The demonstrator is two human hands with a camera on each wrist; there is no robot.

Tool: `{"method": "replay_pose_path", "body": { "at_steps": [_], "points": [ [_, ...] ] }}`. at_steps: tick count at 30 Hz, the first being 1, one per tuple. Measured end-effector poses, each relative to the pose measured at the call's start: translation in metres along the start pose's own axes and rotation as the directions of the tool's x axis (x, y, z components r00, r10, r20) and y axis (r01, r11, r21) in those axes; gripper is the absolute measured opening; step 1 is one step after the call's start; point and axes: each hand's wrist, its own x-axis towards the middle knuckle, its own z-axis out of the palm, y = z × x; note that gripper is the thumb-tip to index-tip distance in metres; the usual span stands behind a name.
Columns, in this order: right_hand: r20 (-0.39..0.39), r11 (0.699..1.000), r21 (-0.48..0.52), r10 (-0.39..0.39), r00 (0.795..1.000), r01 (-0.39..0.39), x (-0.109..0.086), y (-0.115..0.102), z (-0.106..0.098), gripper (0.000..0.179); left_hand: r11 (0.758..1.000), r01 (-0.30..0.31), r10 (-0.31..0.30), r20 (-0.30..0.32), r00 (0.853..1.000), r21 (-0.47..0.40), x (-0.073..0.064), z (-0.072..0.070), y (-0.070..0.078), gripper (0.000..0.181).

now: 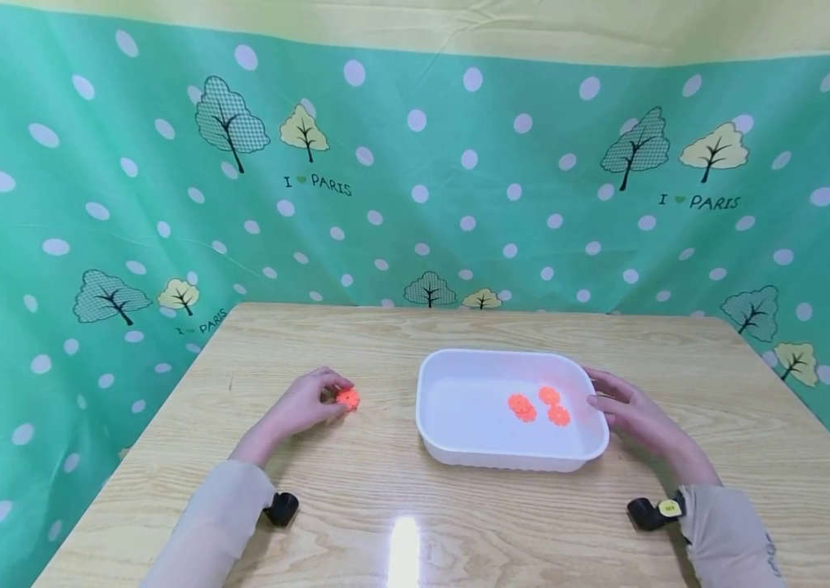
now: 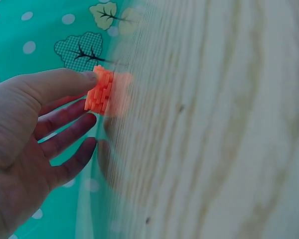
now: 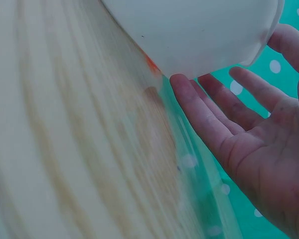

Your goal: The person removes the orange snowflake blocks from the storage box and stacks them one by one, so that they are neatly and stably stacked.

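Pinching a layered stack of orange, flower-shaped plastic pieces (image 2: 98, 93) between thumb and fingers, the left hand (image 1: 305, 400) is low at the light wood-grain surface (image 1: 341, 506), between its left edge and its middle. Whether the stack bears on the wood or is just clear of it, I cannot tell. The right hand (image 1: 631, 412) grips the end wall of a white, rectangular plastic container (image 1: 452, 416), thumb at the rim and fingers along the outside. That container sits slightly right of the surface's middle, nearer the far edge, and loose orange pieces (image 1: 559, 416) lie flat in its right half. Beyond the far edge hangs a green, white-dotted curtain (image 1: 385, 163) printed with trees.

The step in hand looks to be securing the stack while the container is steadied. The next move would call for a firm pinch so the layers stay together, and a steady right hand on the wall.
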Motion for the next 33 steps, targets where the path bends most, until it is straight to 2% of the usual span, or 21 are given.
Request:
{"method": "replay_pose_path", "body": {
  "at_steps": [8, 18, 33],
  "points": [
    [-0.008, 1.0, -0.016, 0.017, 1.0, -0.017, -0.001, 0.0, 0.0, 0.063, 0.999, 0.004, -0.002, -0.024, 1.0, 0.051, 0.003, -0.005, 0.007, 0.034],
    [0.002, 1.0, 0.013, 0.018, 1.0, -0.018, 0.0, -0.001, 0.0, 0.064, 0.993, -0.114, 0.115, -0.04, 0.993, 0.042, 0.02, -0.004, 0.036, 0.033],
    [-0.003, 1.0, 0.004, 0.022, 1.0, -0.022, -0.001, -0.003, 0.0, 0.064, 0.979, -0.2, 0.199, -0.019, 0.98, -0.047, 0.047, 0.021, 0.078, 0.033]
  ]
}}
